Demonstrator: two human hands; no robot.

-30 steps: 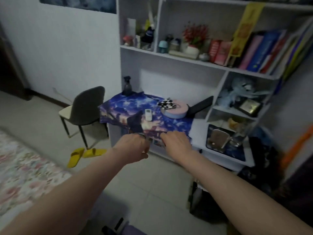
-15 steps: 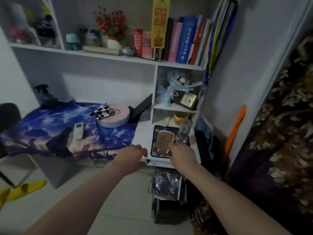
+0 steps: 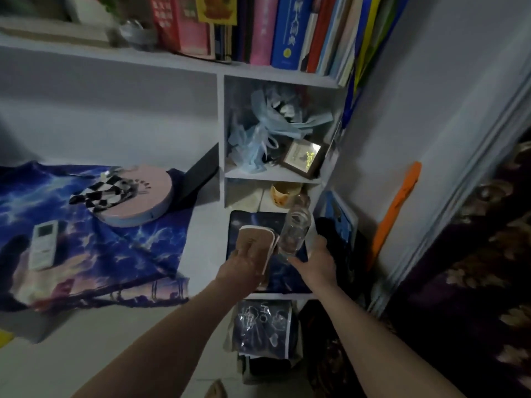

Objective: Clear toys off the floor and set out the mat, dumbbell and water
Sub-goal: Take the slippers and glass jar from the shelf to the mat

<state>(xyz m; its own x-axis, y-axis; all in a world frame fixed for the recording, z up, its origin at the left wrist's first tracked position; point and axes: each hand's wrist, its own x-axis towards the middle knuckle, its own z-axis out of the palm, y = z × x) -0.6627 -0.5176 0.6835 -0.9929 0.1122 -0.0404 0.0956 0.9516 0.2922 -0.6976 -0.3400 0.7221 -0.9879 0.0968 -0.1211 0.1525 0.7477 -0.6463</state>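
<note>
A clear water bottle [image 3: 296, 232] leans tilted on the right end of the white desk [image 3: 207, 239], over a dark starry pad [image 3: 284, 272]. My right hand [image 3: 316, 262] wraps around the bottle's base, thumb below and fingers on its right side. Just left of the bottle, a flat brown slipper-like thing [image 3: 254, 239] with a white edge lies on the same pad. My left hand [image 3: 241, 268] lies flat over its near end, fingers spread. No mat, dumbbell or toys are in view.
A blue galaxy cloth [image 3: 86, 254] covers the desk's left part, carrying a white remote [image 3: 43, 245] and a pink round box [image 3: 143, 202]. Shelf cubbies [image 3: 275, 176] rise right behind the bottle. An orange strip [image 3: 399, 202] leans on the wall. A plastic bag [image 3: 261, 326] sits under the desk.
My view has swung right and closer to the desk's right end. My right hand has closed on the bottle and tipped it. My left hand moved from the desk edge onto the brown thing.
</note>
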